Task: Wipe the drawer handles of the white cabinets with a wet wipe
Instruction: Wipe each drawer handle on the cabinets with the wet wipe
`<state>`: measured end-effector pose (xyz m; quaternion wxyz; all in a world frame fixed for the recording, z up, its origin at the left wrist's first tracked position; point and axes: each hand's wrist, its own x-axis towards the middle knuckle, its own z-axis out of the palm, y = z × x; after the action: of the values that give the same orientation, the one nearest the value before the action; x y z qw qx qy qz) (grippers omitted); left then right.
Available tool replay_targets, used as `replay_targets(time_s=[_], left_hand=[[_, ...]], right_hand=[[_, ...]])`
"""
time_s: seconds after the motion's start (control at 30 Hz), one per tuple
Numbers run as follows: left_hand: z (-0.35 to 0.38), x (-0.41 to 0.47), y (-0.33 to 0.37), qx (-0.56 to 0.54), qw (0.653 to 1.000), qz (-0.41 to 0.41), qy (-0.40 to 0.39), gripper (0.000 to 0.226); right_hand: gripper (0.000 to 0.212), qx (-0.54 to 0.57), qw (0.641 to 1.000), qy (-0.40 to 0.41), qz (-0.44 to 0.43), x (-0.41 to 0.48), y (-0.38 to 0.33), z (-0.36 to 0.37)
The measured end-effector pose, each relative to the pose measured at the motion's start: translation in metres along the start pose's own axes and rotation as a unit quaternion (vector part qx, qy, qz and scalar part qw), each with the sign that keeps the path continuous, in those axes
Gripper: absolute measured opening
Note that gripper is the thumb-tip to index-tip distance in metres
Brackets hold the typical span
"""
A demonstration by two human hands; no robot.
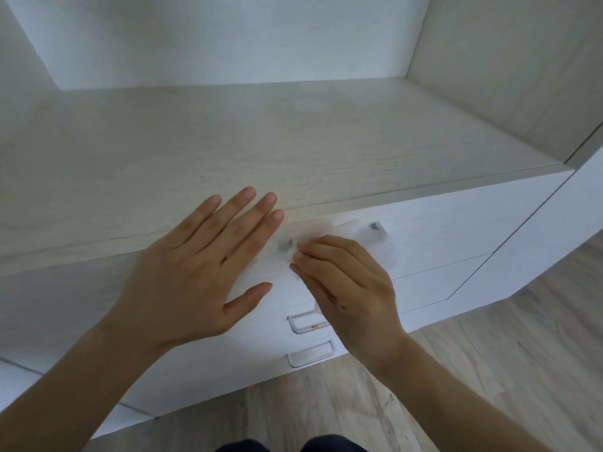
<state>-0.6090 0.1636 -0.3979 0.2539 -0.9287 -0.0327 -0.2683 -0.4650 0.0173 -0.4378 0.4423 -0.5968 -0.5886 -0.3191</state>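
A white cabinet (pixel 456 223) with stacked drawers fills the view. My right hand (pixel 349 288) is shut on a white wet wipe (pixel 375 236), which is draped over the top drawer's metal handle (pixel 378 227); only the handle's two ends show. My left hand (pixel 202 265) lies flat with fingers spread on the cabinet's front top edge, just left of that handle. Two more silver handles show below: the middle handle (pixel 303 326), partly behind my right hand, and the lowest handle (pixel 310 353).
The pale wood-grain cabinet top (pixel 261 141) forms a deep shelf with walls at the back and right. Light wooden flooring (pixel 489 370) lies below and to the right. Dark trousers show at the bottom edge.
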Motion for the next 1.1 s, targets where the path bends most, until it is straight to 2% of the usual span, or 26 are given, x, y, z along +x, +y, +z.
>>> replay_targets(time_s=[0.23, 0.4, 0.6, 0.87, 1.1], left_hand=[[-0.003, 0.002, 0.002, -0.009, 1.0, -0.013, -0.004, 0.065], [-0.003, 0.001, 0.003, -0.014, 1.0, -0.018, -0.01, 0.066], [-0.005, 0.001, 0.003, -0.023, 0.999, -0.022, -0.013, 0.065], [-0.005, 0.0, 0.002, -0.026, 0.999, -0.02, -0.021, 0.066], [-0.004, 0.0, 0.002, -0.026, 0.999, -0.019, -0.028, 0.067]], right_hand=[[0.012, -0.013, 0.999, 0.005, 0.036, -0.002, 0.004, -0.01], [0.013, -0.004, 1.0, -0.01, 0.028, -0.001, 0.006, -0.012], [0.026, 0.013, 0.994, 0.005, 0.108, 0.007, -0.002, -0.005], [0.03, 0.025, 0.992, -0.005, 0.124, 0.007, -0.004, 0.0], [0.029, 0.022, 0.991, 0.019, 0.132, 0.007, -0.012, 0.01]])
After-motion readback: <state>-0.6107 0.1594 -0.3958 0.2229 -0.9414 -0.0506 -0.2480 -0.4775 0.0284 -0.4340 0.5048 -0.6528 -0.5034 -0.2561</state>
